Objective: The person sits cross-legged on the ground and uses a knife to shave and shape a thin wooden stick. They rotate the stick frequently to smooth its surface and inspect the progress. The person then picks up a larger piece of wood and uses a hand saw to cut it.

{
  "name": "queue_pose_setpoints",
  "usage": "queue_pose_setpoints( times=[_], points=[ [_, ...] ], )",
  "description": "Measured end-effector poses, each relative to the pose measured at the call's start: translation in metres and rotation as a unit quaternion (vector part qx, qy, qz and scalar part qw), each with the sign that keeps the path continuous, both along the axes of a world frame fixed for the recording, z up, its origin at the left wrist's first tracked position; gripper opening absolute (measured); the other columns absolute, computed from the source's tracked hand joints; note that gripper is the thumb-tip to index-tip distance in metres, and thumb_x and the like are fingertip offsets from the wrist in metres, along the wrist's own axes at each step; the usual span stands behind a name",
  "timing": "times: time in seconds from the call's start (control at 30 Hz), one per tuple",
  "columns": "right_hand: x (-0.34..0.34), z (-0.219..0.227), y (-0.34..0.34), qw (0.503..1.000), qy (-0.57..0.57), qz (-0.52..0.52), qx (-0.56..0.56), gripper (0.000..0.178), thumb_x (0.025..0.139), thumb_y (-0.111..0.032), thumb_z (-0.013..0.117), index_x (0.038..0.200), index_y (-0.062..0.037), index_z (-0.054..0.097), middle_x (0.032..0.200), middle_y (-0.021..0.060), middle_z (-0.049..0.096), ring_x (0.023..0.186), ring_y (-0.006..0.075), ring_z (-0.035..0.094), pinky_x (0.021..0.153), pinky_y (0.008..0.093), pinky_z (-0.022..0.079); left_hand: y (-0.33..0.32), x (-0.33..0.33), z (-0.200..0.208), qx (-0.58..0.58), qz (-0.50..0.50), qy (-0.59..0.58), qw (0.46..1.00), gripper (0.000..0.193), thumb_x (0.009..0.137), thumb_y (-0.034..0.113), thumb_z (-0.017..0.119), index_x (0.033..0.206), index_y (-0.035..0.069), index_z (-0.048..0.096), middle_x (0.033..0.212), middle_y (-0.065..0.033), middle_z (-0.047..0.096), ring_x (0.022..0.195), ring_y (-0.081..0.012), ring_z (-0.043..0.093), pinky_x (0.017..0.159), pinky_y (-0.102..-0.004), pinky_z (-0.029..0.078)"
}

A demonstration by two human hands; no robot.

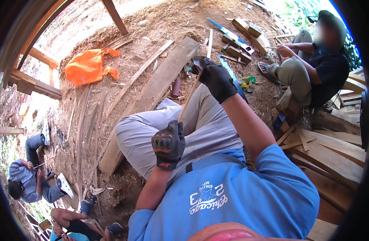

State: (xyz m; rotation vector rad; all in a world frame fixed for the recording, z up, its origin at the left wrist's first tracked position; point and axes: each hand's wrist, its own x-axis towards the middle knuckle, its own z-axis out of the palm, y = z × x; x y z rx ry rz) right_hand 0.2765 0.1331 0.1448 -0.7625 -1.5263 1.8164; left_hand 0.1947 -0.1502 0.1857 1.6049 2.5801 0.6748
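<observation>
A thin wooden stick slants up and away over my crossed legs. Its near end is in my left hand, which wears a black glove with red trim and is closed round it. My right hand, in a black glove too, is closed about the far end of the stick. By its fingertips shows a small dark piece with a pale shiny part; its kind is hard to make out. A wide plank lies on the ground beyond my legs.
An orange plastic bag lies far left. Blue handsaws and wooden hand planes lie ahead on shaving-covered ground. One person sits at right, others at lower left. Boards are stacked right.
</observation>
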Motion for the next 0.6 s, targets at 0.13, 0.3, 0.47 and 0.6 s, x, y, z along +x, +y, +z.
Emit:
queue_pose_setpoints(
  times=[0.13,0.3,0.47,0.6],
  points=[
    [-0.005,0.018,-0.026,0.97,0.083,-0.089,-0.21,0.039,0.101,-0.008,0.046,0.135,-0.0042,0.065,0.124,0.0079,0.071,0.106,0.0178,0.071,0.088,0.0337,0.06,0.001,-0.002,-0.008,0.025,-0.008,0.006,1.0,0.027,0.107,0.027,0.06,0.101,0.004,0.072,0.076,-0.0166,0.071,0.065,-0.0349,0.069,0.06,-0.0461,0.052],
    [-0.003,0.033,-0.094,0.972,0.042,0.003,-0.231,0.037,0.102,-0.011,0.051,0.134,-0.0006,0.064,0.124,0.0077,0.069,0.107,0.0199,0.071,0.094,0.0346,0.057,0.016,-0.001,-0.007,-0.026,0.013,-0.051,0.998,0.022,0.107,0.024,0.059,0.098,0.006,0.07,0.079,-0.0148,0.072,0.069,-0.0366,0.07,0.063,-0.0476,0.053],
    [0.002,0.027,-0.121,0.963,0.061,0.061,-0.255,0.035,0.099,-0.01,0.06,0.132,0.0005,0.062,0.123,0.0085,0.067,0.114,0.0208,0.069,0.095,0.036,0.057,0.017,0.001,-0.011,0.066,0.028,-0.214,0.974,0.016,0.103,0.016,0.057,0.098,0.007,0.069,0.091,-0.0136,0.075,0.082,-0.035,0.073,0.075,-0.0456,0.056],
    [0.015,0.017,-0.078,0.999,-0.027,0.034,0.03,0.032,0.102,-0.013,0.06,0.132,-0.0017,0.065,0.127,0.0128,0.069,0.115,0.0264,0.069,0.097,0.0382,0.056,0.01,-0.002,0.01,0.064,0.029,-0.458,0.886,0.018,0.094,0.004,0.052,0.097,0.0,0.07,0.09,-0.0137,0.075,0.084,-0.0261,0.073,0.078,-0.0401,0.054]
  ],
)
